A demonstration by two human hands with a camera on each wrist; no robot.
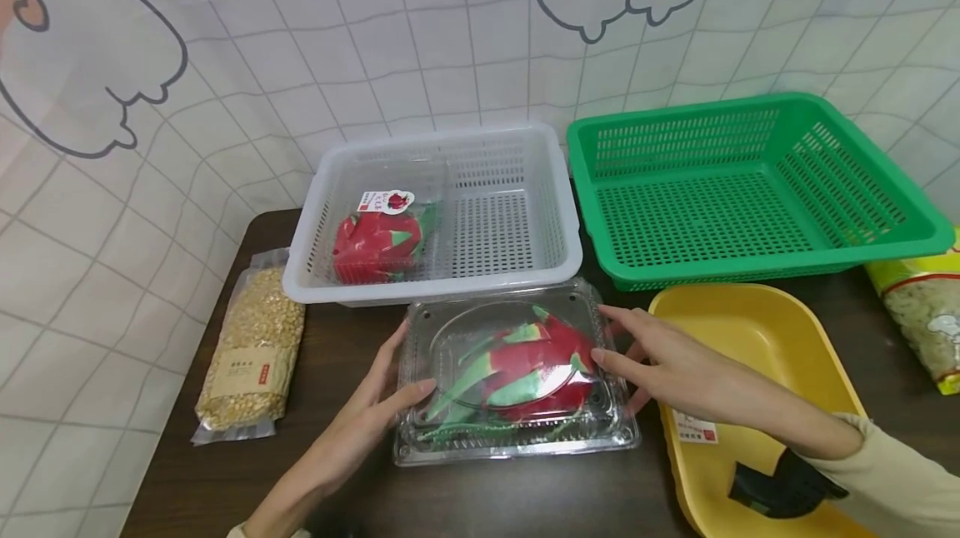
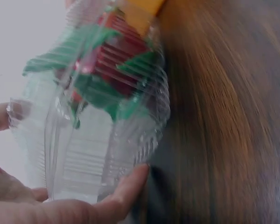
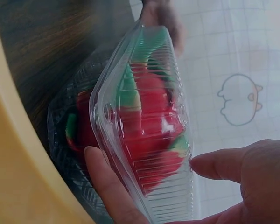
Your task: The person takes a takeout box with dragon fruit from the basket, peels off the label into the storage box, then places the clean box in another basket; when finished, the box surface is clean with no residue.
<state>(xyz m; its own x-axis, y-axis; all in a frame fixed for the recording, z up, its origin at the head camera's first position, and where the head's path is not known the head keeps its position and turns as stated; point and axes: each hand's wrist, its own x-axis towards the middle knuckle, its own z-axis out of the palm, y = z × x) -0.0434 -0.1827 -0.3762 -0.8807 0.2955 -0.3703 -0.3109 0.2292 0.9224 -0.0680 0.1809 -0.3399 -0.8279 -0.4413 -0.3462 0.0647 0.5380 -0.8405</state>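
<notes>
Plastic, that dragon-fruit clamshell [image 1: 517, 376] before the white basket [image 1: 491, 231] seems light, crushable, best held where left hand [image 1: 367, 415] and right hand [image 1: 654, 359] pinch its ends.

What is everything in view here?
White basket: 1, white, back middle.
Green basket: 1, green, back right.
Tray: 1, yellow, front right.
Boxes: 2, clear, front middle and white basket.
Dragon fruits: 2, red-green, one per box.
Bags: 2, yellowish and pale, left and right.
Table: 1, dark brown, underneath.
Wall covering: 1, white, behind.
Black object: 1, black, near right wrist.
Sleeves: 2, cream, wrists.
Left hand, right hand: 2, bare, holding front box.
</notes>
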